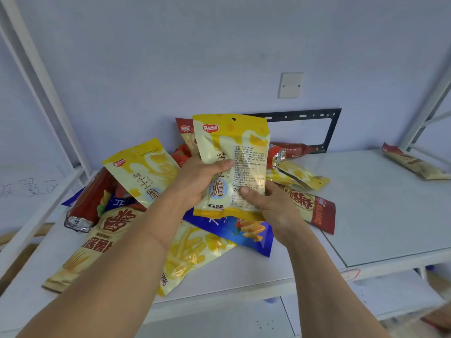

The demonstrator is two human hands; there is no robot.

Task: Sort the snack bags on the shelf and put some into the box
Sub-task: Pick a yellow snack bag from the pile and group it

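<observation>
A yellow and white snack bag [234, 142] stands upright above the pile, held by both hands. My left hand [197, 179] grips its left side with the thumb across the front. My right hand [268, 203] pinches its lower right part, thumb on the printed label. Below lies a heap of snack bags on the white shelf [366, 215]: another yellow bag [144, 172] at the left, a red bag [90, 201], a beige bag [102, 240], a blue bag [246, 230], and a beige and red bag [310, 206] at the right. No box is in view.
One more beige bag [415, 164] lies alone at the shelf's far right. A black metal bracket [329, 132] and a white wall plate [290, 85] are on the wall behind. White shelf posts [41, 93] stand at the left and right. A lower shelf shows beneath.
</observation>
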